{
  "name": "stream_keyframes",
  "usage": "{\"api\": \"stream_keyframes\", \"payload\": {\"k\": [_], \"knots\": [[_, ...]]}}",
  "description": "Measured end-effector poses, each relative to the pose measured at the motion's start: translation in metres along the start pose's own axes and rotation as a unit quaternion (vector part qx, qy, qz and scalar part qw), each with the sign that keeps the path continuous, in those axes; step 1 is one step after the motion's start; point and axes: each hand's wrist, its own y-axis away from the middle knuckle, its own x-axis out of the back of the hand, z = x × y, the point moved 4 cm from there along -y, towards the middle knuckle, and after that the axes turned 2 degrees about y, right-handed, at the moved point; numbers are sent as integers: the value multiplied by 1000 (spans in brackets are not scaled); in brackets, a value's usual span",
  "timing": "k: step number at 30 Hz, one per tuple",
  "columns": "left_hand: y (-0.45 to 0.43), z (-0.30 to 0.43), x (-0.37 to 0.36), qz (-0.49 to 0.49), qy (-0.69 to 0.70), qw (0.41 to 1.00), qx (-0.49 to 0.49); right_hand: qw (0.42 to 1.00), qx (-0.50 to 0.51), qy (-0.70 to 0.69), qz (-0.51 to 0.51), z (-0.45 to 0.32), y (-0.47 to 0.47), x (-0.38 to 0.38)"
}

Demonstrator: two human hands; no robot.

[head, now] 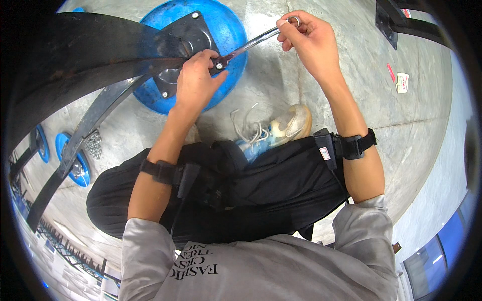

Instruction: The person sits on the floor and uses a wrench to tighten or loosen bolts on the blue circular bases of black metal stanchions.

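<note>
My right hand [310, 41] grips a chrome combination wrench [260, 39] by its ring end. The wrench slants down and left to a hex bolt [219, 66] at a corner of a black metal mounting plate [203, 32]. At that same corner, my left hand [197, 81] has its fingertips against the wrench's far end, the thumb lying apart below the bolt. Whether those fingers hold the wrench head or only steady it is unclear. Under the plate lies a round blue disc base [233, 30]. Other bolts [195, 15] sit at the plate's corners.
A broad black steel beam [94, 45] runs left from the plate, with a thinner beam [90, 116] below it. Smaller blue discs [77, 158] and a pile of metal fasteners [94, 145] are at left. Paper scraps [402, 82] lie on the concrete floor. My shoe [290, 126] is near the disc.
</note>
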Motion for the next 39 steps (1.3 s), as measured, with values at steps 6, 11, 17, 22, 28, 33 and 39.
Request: {"api": "stream_keyframes", "payload": {"k": [6,11,17,22,28,33,39], "knots": [[-1,-4,0,3,27,1000,-2,1000,2,5,-3,-2,0,-4],[-1,-2,1,-2,11,1000,8,997,55,37,-26,-5,2,-8],[0,-5,3,-32,18,998,53,993,104,32,-45,-14,6,-15],[2,-9,5,-20,22,999,18,987,139,47,-62,-22,9,-19],[17,-22,13,-36,46,998,6,955,233,175,-61,-45,18,-32],[33,-15,39,-114,-45,992,-30,923,269,268,-65,-65,30,-49],[60,-20,69,-103,45,993,-30,915,239,318,-65,-69,41,-57]]}}
